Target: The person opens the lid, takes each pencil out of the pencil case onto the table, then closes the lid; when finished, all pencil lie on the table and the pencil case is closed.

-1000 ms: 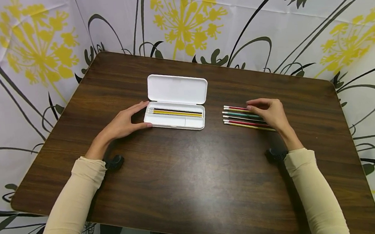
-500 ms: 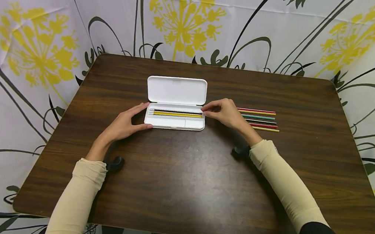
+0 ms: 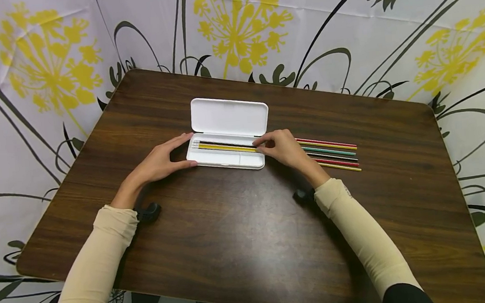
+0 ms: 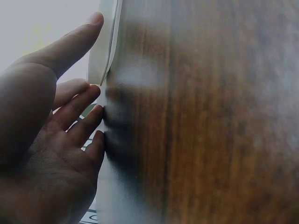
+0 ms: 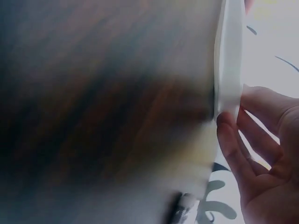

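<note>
A white pencil case (image 3: 215, 158) lies on the table with its lid (image 3: 229, 116) swung back. A black pencil (image 3: 220, 144) and a yellow pencil (image 3: 225, 147) lie along it, eraser ends left. My left hand (image 3: 157, 163) holds the case's left end, thumb at the front corner and index finger at the back. In the left wrist view the thumb (image 4: 70, 49) touches the case's edge. My right hand (image 3: 286, 151) reaches over the case's right end, thumb and fingertips closed about the pencils' far ends, hiding them. Its fingers (image 5: 233, 151) show by the case (image 5: 229, 60) in the right wrist view.
Right of the case several pencils lie in a row on the brown table (image 3: 233, 248), among them a red one (image 3: 332, 142) and a teal one (image 3: 329, 151). My right hand covers their left ends. A patterned cloth (image 3: 148, 15) hangs behind the table.
My right hand has come left from the row of pencils to the case's right end, then slightly further left along the pencils inside. The left hand stays at the case.
</note>
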A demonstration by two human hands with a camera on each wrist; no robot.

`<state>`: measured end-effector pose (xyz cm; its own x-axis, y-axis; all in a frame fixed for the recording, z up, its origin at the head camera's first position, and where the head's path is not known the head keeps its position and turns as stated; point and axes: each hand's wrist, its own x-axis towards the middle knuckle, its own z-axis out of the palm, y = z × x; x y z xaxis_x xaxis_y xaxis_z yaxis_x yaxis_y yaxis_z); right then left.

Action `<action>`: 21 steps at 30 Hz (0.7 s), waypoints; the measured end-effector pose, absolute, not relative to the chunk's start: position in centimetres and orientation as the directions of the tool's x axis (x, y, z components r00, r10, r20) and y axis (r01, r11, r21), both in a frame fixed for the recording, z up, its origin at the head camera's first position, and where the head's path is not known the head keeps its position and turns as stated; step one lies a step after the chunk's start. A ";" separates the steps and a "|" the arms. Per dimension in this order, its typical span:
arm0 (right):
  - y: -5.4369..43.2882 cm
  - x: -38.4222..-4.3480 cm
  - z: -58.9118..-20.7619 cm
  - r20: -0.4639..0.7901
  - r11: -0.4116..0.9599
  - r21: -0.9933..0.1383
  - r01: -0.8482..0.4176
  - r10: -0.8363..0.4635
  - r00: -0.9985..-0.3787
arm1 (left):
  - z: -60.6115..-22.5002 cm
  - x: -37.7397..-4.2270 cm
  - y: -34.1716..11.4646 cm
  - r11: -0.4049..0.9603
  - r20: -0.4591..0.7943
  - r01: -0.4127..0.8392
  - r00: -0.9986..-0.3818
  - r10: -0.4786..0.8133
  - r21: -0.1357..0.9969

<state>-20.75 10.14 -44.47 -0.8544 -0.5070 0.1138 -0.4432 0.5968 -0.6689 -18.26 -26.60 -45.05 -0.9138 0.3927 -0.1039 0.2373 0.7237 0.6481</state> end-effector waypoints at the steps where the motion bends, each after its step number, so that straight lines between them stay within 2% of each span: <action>1: 10.0 -20.8 -44.4 0.112 0.605 -0.657 -0.449 -0.511 -0.852 | -45.1 -18.3 -26.6 0.724 -0.104 0.238 -0.914 0.393 0.648; 9: 9.0 -20.9 -43.8 0.113 0.629 -0.598 -0.497 -0.548 -0.829 | -45.0 -18.2 -26.6 0.725 -0.108 0.234 -0.914 0.391 0.648; 21: 8.9 -21.1 -43.5 0.113 0.626 -0.584 -0.517 -0.568 -0.815 | -45.0 -18.2 -26.6 0.722 -0.103 0.240 -0.913 0.396 0.649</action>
<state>-21.07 8.90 -43.49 -0.8152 -0.5680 0.1133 -0.5171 0.6257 -0.5840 -18.25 -26.62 -45.04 -0.9126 0.3957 -0.1031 0.2396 0.7218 0.6493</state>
